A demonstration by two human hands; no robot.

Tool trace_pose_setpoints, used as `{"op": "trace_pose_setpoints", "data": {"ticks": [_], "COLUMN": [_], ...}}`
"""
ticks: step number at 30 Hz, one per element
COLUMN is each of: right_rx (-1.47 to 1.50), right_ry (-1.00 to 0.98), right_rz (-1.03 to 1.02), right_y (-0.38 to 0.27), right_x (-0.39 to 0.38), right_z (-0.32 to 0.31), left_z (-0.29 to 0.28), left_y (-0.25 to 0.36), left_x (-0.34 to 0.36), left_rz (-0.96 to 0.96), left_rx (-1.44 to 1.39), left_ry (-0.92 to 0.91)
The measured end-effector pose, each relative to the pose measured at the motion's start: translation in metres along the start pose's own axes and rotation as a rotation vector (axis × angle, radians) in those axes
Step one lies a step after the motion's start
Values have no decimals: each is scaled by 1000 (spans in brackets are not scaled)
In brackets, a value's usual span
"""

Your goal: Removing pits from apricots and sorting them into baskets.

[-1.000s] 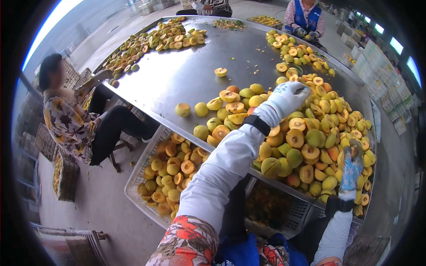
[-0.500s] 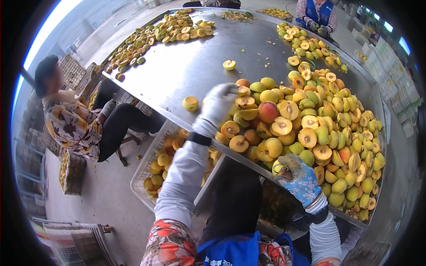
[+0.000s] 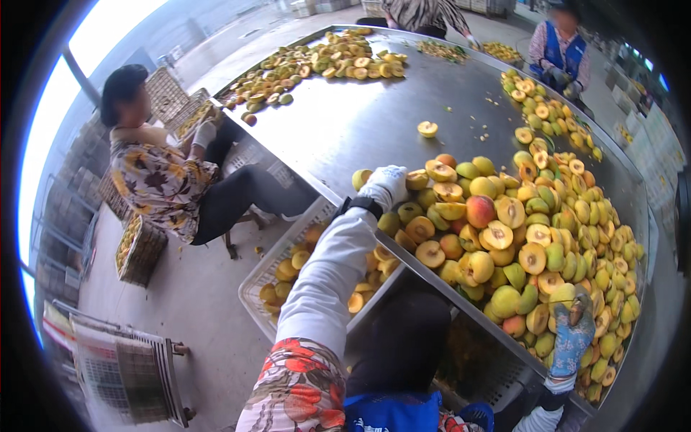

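Note:
My left hand (image 3: 387, 186), in a white glove, rests on the metal table at the near edge of the peach pile. Its fingers are curled, and whatever they hold is hidden. A yellow peach (image 3: 362, 178) sits just left of it, and a cut peach half (image 3: 416, 180) lies against its right side. In a blue flowered glove with dark, stained fingertips, my right hand (image 3: 573, 338) reaches into the right part of the pile. Its fingers close around a yellow peach (image 3: 563, 294). Around it lie many halved peaches (image 3: 533, 257), several with stones showing.
Below the table edge stands a white crate (image 3: 255, 291) of peach halves. A lone half (image 3: 427, 129) lies mid-table; another pile (image 3: 317, 61) is at the far left. One person (image 3: 162, 173) sits at left, another in a blue vest (image 3: 565, 54) at far right.
The view has swung left, so the table appears farther right. My right hand has moved from the table's near edge rightward into the pile. My left hand has drawn back toward the lone yellow peach.

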State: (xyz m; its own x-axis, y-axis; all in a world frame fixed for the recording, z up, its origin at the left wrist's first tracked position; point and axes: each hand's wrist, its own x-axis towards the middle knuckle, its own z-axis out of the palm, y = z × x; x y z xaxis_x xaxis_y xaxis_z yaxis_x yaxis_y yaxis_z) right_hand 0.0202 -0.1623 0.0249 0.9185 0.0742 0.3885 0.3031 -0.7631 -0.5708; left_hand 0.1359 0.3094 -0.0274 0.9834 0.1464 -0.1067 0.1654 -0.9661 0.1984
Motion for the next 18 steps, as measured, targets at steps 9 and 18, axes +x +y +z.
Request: {"op": "trace_pose_setpoints", "data": {"ticks": [9,18], "right_rx": [-36,230], "right_ry": [-238,-163], "right_rz": [69,112], "right_y": [23,-2], "right_x": [32,0], "right_z": [-4,-13], "left_z": [-2,-10], "left_y": [-1,62], "left_x": [-93,-172], "left_rz": [178,220], "left_rx": [-2004,-2325], "left_ry": [211,-350]}}
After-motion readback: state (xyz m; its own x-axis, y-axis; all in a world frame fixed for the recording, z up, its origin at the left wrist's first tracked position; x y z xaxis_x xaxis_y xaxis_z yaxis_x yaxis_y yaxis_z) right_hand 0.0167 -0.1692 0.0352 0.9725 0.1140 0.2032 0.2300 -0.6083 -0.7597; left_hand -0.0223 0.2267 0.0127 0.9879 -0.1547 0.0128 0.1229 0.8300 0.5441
